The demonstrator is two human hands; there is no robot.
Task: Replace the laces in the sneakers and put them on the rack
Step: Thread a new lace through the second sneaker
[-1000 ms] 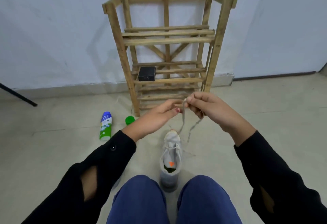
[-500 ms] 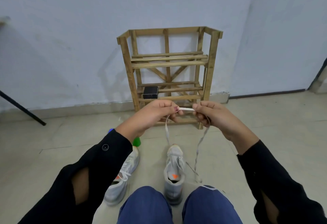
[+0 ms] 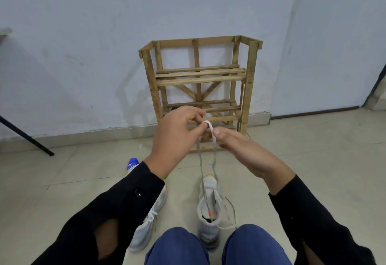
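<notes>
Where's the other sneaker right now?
The other sneaker lies on the floor at lower left of the head view, partly under the left sleeve, beside the sneaker being laced.

A single wide-angle view sat on the person's head, facing forward and down. The knees [image 3: 177, 246] filled the near bottom edge. The left hand [image 3: 177, 137] and right hand [image 3: 246, 154], both on the lace [image 3: 212, 133], were close at mid-frame. Farther off, the rack [image 3: 198, 80] stood against the wall [image 3: 83, 34], with floor [image 3: 313, 149] to left and right.

Sneaker [image 3: 208, 218] between the knees [image 3: 177, 243], second sneaker [image 3: 144, 233] left of it, rack [image 3: 200, 78] behind both.
</notes>
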